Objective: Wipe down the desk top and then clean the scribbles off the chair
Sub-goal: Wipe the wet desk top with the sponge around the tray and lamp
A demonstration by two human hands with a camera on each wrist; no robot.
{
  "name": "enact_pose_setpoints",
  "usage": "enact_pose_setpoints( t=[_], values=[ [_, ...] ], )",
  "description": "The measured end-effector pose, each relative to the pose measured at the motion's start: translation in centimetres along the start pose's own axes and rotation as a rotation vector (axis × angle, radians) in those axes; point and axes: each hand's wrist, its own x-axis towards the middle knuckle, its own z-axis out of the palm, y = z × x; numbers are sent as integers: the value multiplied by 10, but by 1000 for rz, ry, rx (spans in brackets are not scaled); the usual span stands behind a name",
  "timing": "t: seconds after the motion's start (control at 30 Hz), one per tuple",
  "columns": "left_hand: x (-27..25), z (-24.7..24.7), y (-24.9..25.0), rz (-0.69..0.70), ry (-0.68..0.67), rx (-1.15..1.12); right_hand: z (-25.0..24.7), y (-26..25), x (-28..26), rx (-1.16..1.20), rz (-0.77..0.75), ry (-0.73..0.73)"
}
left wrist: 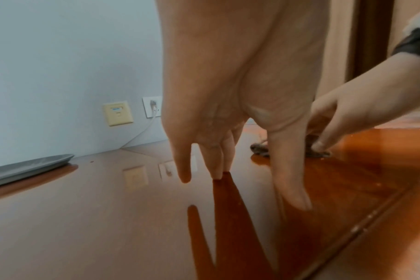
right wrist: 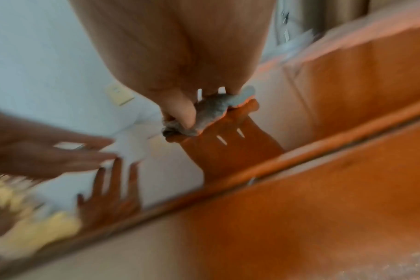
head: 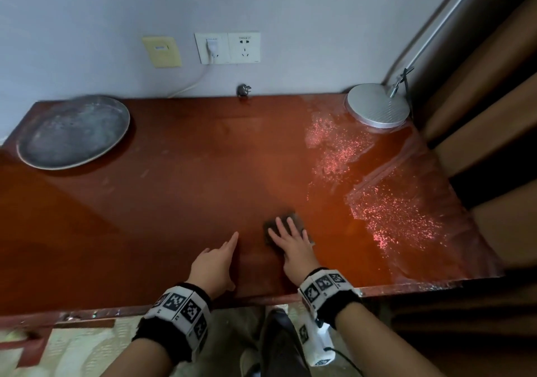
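The glossy red-brown desk top fills the head view. My right hand lies flat with spread, straight fingers on a dark grey cloth, pressing it to the desk near the front middle. In the blurred right wrist view the cloth bunches under the right hand. My left hand sits just left of the cloth, fingers straight. In the left wrist view the left hand's fingertips touch the desk. A glittering wet patch covers the desk's right side. No chair is in view.
A round grey plate sits at the back left and a silver lamp base at the back right corner. Wall sockets with a white cable and a loose plug are behind the desk. A brown curtain hangs at right.
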Motion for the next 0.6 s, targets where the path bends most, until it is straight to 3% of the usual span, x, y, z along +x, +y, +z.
enact_pose_setpoints(
  t=[0.1,0.17,0.2,0.3,0.4,0.47,0.6],
  values=[
    [-6,5,-6,12,8,-40,30,-29,-19,-85,-343,-148],
    [-10,8,-10,18,12,-59,47,-18,-26,-151,-486,-185],
    [-11,9,-12,20,16,-61,45,-11,-29,-177,-500,-155],
    [-12,17,-19,26,31,-78,23,15,-32,-199,-330,-12],
    [-14,25,-22,21,63,-103,0,23,-31,-38,-63,-22],
    [-15,28,-20,15,79,-100,8,11,-30,-37,6,22],
    [-11,28,-18,11,95,-73,43,-26,-39,-34,-270,-21]
  ],
)
